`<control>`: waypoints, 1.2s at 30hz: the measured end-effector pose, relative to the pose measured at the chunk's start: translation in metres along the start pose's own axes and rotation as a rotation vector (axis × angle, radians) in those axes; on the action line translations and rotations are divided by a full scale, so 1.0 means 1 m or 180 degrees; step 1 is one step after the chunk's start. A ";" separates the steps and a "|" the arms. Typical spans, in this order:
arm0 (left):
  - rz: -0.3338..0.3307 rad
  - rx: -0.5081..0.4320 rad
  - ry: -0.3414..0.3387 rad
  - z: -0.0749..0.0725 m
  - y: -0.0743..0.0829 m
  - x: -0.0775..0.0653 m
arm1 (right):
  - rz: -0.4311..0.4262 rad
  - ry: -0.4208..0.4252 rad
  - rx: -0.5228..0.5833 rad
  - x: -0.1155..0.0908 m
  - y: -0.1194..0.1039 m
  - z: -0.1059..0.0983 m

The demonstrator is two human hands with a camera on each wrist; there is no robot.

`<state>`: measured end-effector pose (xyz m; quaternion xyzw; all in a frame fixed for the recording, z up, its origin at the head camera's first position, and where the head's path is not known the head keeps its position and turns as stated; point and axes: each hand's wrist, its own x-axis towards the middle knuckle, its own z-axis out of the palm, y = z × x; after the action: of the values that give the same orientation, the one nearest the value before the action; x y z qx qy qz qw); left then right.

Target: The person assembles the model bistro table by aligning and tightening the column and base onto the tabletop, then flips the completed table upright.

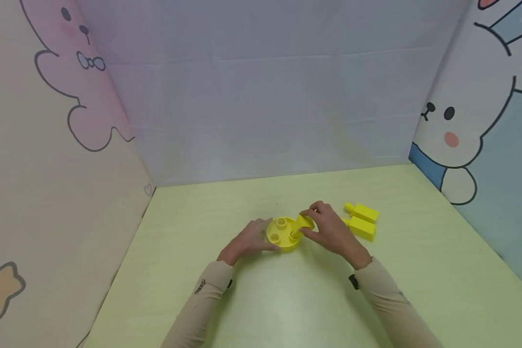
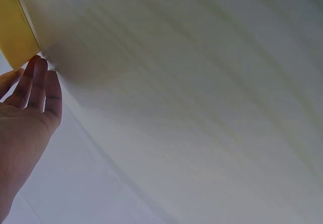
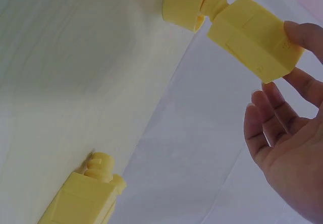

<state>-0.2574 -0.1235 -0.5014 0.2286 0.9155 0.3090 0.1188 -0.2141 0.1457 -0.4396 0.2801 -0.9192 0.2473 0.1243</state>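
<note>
Slantwise, the held block [image 1: 304, 223] points neck-down.

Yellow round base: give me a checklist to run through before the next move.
1. Left hand holding the round base: ok, at its side.
2. Right hand gripping the block: ok, pinched at the end away from the base.
3. Block's narrow end at a socket: ok.
4. Narrow end fully seated: cannot tell; part of it shows outside.
5. Two other blocks clear of the base: ok, lying to its right.
</note>
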 end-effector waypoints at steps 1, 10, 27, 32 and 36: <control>-0.0003 0.0003 -0.0007 0.000 0.000 0.000 | -0.0018 -0.0044 -0.0004 0.002 -0.002 0.000; 0.0016 0.0062 0.0002 0.000 -0.001 0.001 | 0.0003 -0.0378 0.0019 0.013 -0.014 -0.002; -0.0002 0.0067 -0.0032 -0.001 0.000 0.002 | 0.0451 0.0045 -0.0755 0.004 -0.017 0.004; -0.0019 0.0019 -0.0004 0.000 -0.001 0.001 | 0.0493 0.0074 -0.0737 0.003 -0.020 0.000; 0.0010 0.0029 0.0003 0.000 -0.001 0.001 | 0.0471 0.0045 -0.0729 0.005 -0.022 0.003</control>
<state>-0.2584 -0.1237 -0.5024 0.2305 0.9166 0.3051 0.1168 -0.2060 0.1262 -0.4314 0.1938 -0.9587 0.1512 0.1433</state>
